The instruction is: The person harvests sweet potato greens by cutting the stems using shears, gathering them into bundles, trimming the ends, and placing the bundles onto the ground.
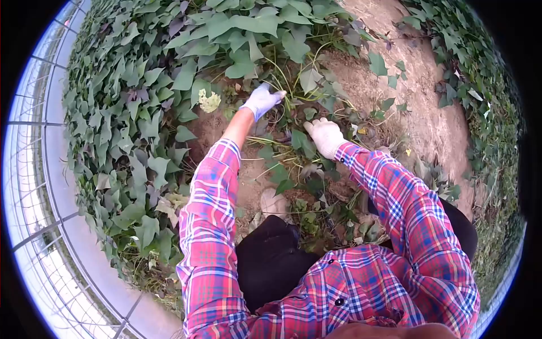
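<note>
My left hand (262, 100), in a pale lavender glove, reaches in among the leafy vines. Its thumb and fingers are pinched together at a thin green vine stem (287, 104). To the right, my right hand (326, 137) wears an off-white glove and hangs low over the cut and trailing vines. Its fingers are curled together beside a small green leaf (310, 113); what they hold, if anything, is hidden. Between and below both hands lie loose vine stems (265, 141) and a drooping dark leaf (303, 142).
Dense heart-shaped foliage (141, 113) covers the left and top. Bare brown soil (435, 107) slopes along the right, with another leafy row (491, 85) beyond it. A metal-framed wall (51, 169) curves along the far left. My shoe (273, 202) is on the ground below.
</note>
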Action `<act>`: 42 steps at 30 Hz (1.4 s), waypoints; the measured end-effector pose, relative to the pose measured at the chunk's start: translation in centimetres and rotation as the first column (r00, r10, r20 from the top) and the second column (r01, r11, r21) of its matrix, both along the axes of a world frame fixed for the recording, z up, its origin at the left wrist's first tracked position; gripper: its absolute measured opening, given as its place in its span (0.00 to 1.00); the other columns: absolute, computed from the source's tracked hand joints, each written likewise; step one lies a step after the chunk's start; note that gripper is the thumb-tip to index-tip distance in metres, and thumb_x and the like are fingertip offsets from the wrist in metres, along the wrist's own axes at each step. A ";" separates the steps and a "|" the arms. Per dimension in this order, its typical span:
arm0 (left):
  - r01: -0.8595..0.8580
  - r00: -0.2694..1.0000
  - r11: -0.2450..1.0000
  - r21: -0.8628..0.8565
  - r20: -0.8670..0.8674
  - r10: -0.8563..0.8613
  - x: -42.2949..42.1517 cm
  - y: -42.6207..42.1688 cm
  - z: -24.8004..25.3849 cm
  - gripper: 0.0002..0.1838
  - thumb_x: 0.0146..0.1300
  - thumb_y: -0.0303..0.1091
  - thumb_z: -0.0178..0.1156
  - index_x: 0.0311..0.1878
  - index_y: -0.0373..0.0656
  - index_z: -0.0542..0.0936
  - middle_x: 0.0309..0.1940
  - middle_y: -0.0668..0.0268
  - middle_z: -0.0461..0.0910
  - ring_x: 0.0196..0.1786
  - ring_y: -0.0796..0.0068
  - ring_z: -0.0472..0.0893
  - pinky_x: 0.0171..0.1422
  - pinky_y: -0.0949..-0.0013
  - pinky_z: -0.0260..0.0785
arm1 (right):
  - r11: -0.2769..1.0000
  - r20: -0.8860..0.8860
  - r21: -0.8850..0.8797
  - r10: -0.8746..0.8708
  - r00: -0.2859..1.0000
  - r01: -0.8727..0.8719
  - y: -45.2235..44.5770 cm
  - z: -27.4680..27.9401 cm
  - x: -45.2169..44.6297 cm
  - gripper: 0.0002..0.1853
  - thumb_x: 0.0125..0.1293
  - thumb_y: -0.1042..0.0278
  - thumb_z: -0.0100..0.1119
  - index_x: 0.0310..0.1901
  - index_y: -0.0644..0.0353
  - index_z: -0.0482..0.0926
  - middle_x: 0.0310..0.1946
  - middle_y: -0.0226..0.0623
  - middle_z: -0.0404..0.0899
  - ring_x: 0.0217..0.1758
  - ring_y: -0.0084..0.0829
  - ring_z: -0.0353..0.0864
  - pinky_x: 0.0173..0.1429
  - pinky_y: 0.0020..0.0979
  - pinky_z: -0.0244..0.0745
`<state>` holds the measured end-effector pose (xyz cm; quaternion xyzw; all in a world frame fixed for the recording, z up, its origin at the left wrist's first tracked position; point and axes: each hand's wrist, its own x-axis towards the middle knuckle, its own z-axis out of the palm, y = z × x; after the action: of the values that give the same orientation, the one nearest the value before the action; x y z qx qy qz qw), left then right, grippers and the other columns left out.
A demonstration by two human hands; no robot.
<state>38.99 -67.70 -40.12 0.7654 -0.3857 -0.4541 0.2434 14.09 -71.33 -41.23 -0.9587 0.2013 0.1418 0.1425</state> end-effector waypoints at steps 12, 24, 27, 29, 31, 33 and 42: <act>0.307 0.934 0.904 -0.298 0.275 -0.227 -6.5 1.9 0.4 0.27 0.57 0.22 0.45 0.58 0.53 0.78 0.55 0.54 0.77 0.56 0.52 0.77 0.62 0.59 0.68 | 0.994 0.173 0.063 -0.095 0.980 0.085 1.0 -0.2 -3.1 0.25 0.50 0.70 0.65 0.54 0.53 0.75 0.43 0.39 0.73 0.51 0.42 0.73 0.55 0.40 0.71; 0.441 0.692 0.888 0.131 0.581 -0.429 -4.8 -1.9 -2.9 0.23 0.62 0.26 0.47 0.61 0.46 0.72 0.54 0.53 0.76 0.52 0.52 0.79 0.54 0.53 0.73 | 0.996 -0.037 -0.058 0.068 0.997 -0.070 -0.6 0.0 -1.0 0.24 0.60 0.70 0.51 0.60 0.50 0.70 0.41 0.41 0.78 0.49 0.39 0.78 0.53 0.38 0.72; 0.457 0.583 0.889 -0.002 0.756 -0.298 -4.5 -1.8 -4.6 0.11 0.64 0.31 0.50 0.45 0.47 0.80 0.37 0.57 0.83 0.39 0.53 0.84 0.40 0.53 0.76 | 0.994 -0.091 -0.018 0.105 0.990 -0.107 -1.0 0.0 -0.4 0.27 0.59 0.73 0.52 0.62 0.52 0.69 0.39 0.42 0.77 0.45 0.42 0.79 0.50 0.40 0.75; 0.474 0.536 0.880 0.025 0.785 -0.311 -3.7 -2.3 -4.4 0.10 0.63 0.31 0.50 0.44 0.47 0.80 0.36 0.58 0.83 0.37 0.53 0.84 0.38 0.53 0.76 | 0.988 -0.161 0.116 0.125 0.979 -0.107 -1.5 0.1 -0.2 0.27 0.59 0.75 0.51 0.63 0.53 0.68 0.39 0.44 0.77 0.44 0.44 0.80 0.50 0.41 0.76; 0.435 0.552 0.898 -0.068 0.808 -0.207 -2.3 -1.8 -3.5 0.11 0.59 0.31 0.53 0.44 0.47 0.80 0.37 0.58 0.83 0.39 0.54 0.84 0.39 0.55 0.76 | 0.982 -0.224 0.149 0.146 0.964 -0.115 -2.4 -0.2 0.1 0.26 0.56 0.76 0.54 0.60 0.55 0.70 0.41 0.47 0.77 0.46 0.45 0.80 0.50 0.41 0.76; 0.120 0.811 0.986 -0.119 0.585 -0.028 -1.1 -0.6 -1.8 0.19 0.59 0.36 0.59 0.54 0.48 0.80 0.48 0.56 0.82 0.51 0.55 0.81 0.54 0.59 0.73 | 0.973 -0.117 0.089 0.225 0.967 -0.215 -3.6 2.0 -0.5 0.19 0.55 0.73 0.58 0.51 0.59 0.74 0.38 0.48 0.78 0.47 0.48 0.81 0.47 0.41 0.77; -0.544 0.804 0.814 -0.203 -0.405 0.436 0.3 1.9 -3.6 0.10 0.66 0.29 0.59 0.46 0.35 0.81 0.33 0.61 0.85 0.27 0.78 0.81 0.34 0.76 0.74 | 0.695 -0.465 0.601 -0.098 0.880 0.395 -13.7 9.0 -4.3 0.30 0.50 0.69 0.59 0.59 0.66 0.73 0.41 0.46 0.83 0.44 0.32 0.82 0.51 0.31 0.76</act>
<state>39.26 -65.79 -43.75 0.7015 -0.1903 -0.4334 0.5329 9.83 -85.02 -32.25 -0.7522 0.2894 0.3761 0.4571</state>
